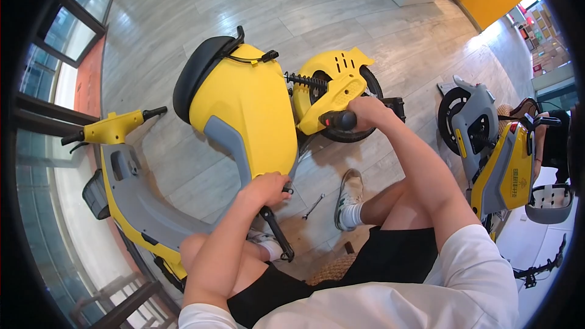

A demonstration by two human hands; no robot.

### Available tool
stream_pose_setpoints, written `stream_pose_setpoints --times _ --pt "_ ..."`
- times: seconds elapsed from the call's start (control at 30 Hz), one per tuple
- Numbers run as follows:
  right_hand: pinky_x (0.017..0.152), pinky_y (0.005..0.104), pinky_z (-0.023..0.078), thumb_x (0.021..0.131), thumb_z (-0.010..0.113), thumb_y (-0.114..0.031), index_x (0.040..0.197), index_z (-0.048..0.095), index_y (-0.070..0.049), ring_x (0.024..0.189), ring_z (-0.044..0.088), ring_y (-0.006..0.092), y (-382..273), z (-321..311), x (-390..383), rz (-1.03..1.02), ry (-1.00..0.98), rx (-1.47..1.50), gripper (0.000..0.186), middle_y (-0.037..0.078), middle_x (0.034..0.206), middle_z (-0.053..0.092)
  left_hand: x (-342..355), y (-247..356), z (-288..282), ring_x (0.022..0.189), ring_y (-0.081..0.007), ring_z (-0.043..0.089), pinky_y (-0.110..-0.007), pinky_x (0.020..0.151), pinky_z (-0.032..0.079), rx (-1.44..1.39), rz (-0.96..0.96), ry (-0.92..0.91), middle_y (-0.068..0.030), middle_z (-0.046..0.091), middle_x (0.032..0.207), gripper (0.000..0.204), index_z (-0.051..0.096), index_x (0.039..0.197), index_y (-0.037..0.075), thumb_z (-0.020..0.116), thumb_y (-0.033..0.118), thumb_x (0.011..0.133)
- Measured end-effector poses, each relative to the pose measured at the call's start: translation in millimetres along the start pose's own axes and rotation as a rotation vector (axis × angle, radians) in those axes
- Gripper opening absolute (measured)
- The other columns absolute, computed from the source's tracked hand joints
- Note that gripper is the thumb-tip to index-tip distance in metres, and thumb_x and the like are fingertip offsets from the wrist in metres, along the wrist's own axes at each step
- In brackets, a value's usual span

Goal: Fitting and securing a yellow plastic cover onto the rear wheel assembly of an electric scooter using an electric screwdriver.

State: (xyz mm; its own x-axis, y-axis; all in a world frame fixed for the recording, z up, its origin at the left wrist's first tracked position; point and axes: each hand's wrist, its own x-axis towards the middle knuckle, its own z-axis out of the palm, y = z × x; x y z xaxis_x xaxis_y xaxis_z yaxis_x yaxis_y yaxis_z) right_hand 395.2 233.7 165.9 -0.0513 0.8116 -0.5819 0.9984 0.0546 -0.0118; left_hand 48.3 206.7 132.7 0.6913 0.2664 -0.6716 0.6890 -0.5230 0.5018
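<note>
A yellow scooter body (256,109) with a black seat (198,79) is in front of me. My left hand (268,190) is closed at the near lower end of this body. A short black piece sticks out by its fingers; what they grip is mostly hidden. A black bar (277,231) extends below that hand. My right hand (365,114) wraps the handle of a black cordless power driver (338,120), which has a red mark. The driver is over the yellow swingarm cover (341,92), by the rear wheel (373,82) and coil-spring shock (308,79). Its tip is hidden.
An open-ended wrench (314,206) lies on the floor near my shoe (349,198). Yellow handlebars (116,127) and a grey scooter deck (143,189) are at left. Another yellow-grey scooter (503,170) is at right, beside a person in black (554,140). Glass doors line the left.
</note>
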Motion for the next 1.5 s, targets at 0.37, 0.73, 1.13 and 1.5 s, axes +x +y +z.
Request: stream_pose_setpoints --times 0.37,0.73,1.13,1.5 --pt "0.083 0.0439 0.057 0.070 0.076 -0.022 0.097 0.074 -0.006 0.096 0.071 0.0341 14.7 15.9 9.4 -0.077 0.044 0.060 0.031 0.016 0.101 0.074 0.2 -1.8 1.9 0.117 -0.0390 0.060 -0.046 0.099 0.049 0.013 -0.002 -0.009 -0.0214 0.064 0.122 0.054 0.059 0.134 0.008 0.071 0.036 0.090" --pt "0.075 0.0429 0.058 0.069 0.082 -0.036 0.098 0.077 -0.011 0.092 0.073 0.0263 -21.7 -3.4 0.9 0.152 0.011 0.172 0.039 0.010 0.096 0.076 7.4 -24.7 22.3 0.115 -0.0399 0.062 -0.046 0.098 0.050 -0.045 0.093 0.037 -0.0237 0.066 0.121 0.051 0.065 0.124 0.002 0.073 0.036 0.087" --pt "0.083 0.0377 0.056 0.064 0.092 -0.030 0.108 0.078 -0.014 0.104 0.071 0.0227 -20.0 -6.4 16.9 0.126 -0.041 0.137 0.049 0.003 0.109 0.075 21.1 -4.0 8.6 0.114 -0.0355 0.065 -0.042 0.098 0.051 0.033 0.010 0.024 -0.0213 0.067 0.123 0.052 0.065 0.126 0.002 0.079 0.028 0.083" --pt "0.078 0.0365 0.054 0.070 0.086 -0.032 0.105 0.079 -0.019 0.101 0.071 0.0200 -32.1 0.6 26.4 0.131 0.118 -0.003 0.038 0.000 0.110 0.075 7.0 -8.1 10.7 0.111 -0.0329 0.068 -0.040 0.097 0.053 0.006 -0.026 0.024 -0.0213 0.069 0.121 0.053 0.064 0.128 0.001 0.079 0.026 0.083"
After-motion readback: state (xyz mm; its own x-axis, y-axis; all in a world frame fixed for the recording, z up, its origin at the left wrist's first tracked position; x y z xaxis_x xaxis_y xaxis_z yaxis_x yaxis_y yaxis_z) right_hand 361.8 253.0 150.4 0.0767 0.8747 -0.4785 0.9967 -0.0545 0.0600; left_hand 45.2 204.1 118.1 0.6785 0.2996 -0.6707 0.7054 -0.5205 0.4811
